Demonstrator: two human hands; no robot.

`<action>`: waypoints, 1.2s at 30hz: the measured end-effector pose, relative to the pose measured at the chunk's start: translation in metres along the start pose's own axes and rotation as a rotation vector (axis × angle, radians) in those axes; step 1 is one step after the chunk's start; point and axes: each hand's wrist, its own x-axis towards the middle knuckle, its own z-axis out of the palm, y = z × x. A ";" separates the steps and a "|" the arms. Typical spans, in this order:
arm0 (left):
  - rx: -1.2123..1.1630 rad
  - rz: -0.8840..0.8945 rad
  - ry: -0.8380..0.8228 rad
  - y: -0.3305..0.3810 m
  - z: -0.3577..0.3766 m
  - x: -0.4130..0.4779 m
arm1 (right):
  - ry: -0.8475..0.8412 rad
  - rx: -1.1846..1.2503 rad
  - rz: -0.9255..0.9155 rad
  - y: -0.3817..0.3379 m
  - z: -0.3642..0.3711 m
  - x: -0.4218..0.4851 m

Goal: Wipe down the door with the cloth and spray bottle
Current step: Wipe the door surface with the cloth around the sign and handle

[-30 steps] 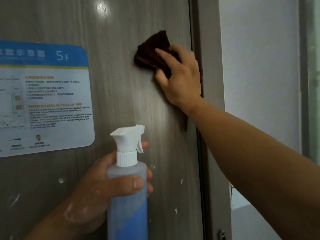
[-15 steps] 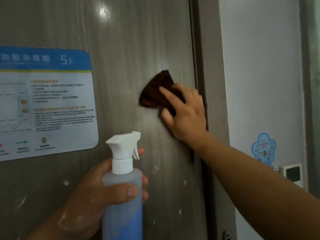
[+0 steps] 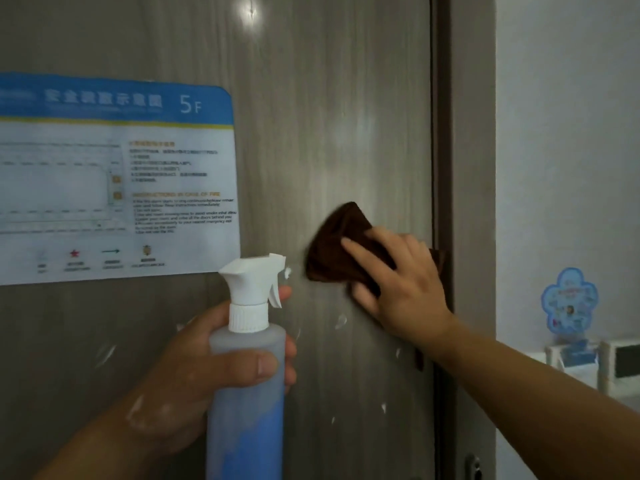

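Door, grey wood grain, mid-wipe. Nearest the camera, a person's left hand wraps the body of a blue-tinted spray bottle held upright, thumb across its front. Beyond it the right hand, fingers spread flat, presses a dark brown cloth against the panel by its frame-side edge. White flecks dot the surface just below. The next pass likely calls for carrying the cloth down over them. An evacuation notice is stuck on the door at left.
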 end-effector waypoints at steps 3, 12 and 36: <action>0.005 -0.002 0.033 0.004 -0.003 -0.001 | 0.053 -0.007 0.019 0.017 0.002 0.045; -0.008 0.006 0.085 -0.004 -0.009 -0.005 | 0.165 -0.008 0.322 0.035 0.004 0.142; 0.038 0.013 0.086 -0.007 -0.013 -0.028 | -0.012 0.013 -0.146 -0.019 0.012 0.038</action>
